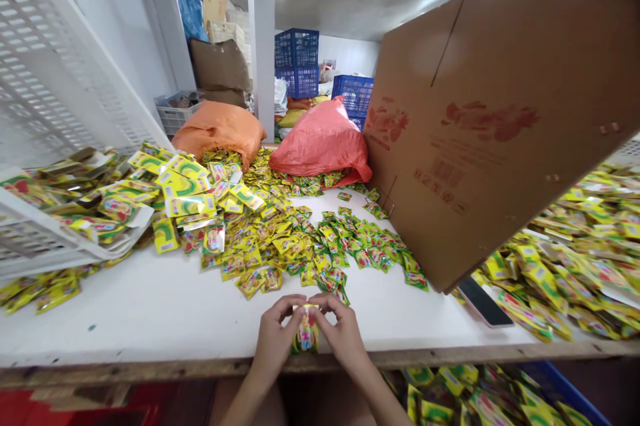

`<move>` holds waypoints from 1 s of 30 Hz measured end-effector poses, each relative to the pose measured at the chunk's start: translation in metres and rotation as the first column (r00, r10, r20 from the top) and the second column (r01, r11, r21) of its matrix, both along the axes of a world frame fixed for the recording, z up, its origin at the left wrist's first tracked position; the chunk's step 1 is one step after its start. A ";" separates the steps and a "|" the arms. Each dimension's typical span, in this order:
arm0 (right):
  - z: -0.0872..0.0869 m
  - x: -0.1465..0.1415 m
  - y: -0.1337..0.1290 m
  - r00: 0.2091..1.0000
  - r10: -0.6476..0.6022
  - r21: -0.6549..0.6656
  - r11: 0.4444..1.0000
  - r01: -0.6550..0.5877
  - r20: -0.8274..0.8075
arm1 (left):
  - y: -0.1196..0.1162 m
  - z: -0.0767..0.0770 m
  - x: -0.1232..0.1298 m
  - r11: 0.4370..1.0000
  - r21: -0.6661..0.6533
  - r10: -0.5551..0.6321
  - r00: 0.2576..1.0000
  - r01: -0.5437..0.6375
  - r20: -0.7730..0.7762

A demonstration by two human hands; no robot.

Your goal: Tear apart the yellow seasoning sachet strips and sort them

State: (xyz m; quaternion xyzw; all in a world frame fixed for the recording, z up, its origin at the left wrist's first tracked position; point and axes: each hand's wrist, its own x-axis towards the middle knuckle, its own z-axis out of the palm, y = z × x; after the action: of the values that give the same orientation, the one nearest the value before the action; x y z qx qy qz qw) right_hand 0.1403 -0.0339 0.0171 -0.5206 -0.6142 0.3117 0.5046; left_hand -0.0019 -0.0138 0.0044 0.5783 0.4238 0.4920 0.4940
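A small yellow and green packet [305, 338] with pink and blue lettering is held at the table's front edge. My left hand [274, 329] pinches its upper left side between thumb and fingers. The upper right side is gripped the same way by my right hand [344, 331]. Both sets of fingertips nearly meet along the packet's top edge, partly covering it. Just beyond my hands lie loose yellow sachets [253, 279] and greener sachets [370, 249], spread over the white table [170, 309].
A white crate [95, 246] tips out flat yellow packets at left. Orange [220, 126] and red [325, 139] sacks spill sachets at the back. A big cardboard box [490, 113] leans at right, near a phone [483, 303] and piled packets [565, 273]. Below right, a blue bin [570, 389] holds more packets.
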 end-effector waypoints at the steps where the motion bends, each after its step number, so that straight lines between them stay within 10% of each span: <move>1: -0.001 0.000 0.001 1.000 -0.007 -0.008 1.000 0.007 0.014 | 0.000 0.000 0.001 1.000 -0.011 0.013 1.000 -0.013 -0.001; 19: 0.001 -0.003 0.009 0.999 -0.025 -0.065 0.998 0.022 -0.043 | 0.010 0.004 0.004 0.998 -0.056 0.027 0.999 -0.030 -0.046; 30: -0.033 -0.007 0.004 0.988 -0.044 -0.125 0.992 0.025 -0.150 | -0.006 -0.002 -0.001 0.998 0.062 0.017 0.984 -0.006 -0.175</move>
State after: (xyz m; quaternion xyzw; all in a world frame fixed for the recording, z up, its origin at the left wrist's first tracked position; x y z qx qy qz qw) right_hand 0.1328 -0.0303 -0.0156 -0.5358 -0.5442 0.3789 0.5227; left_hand -0.0031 -0.0198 0.0023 0.6318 0.4538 0.4548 0.4336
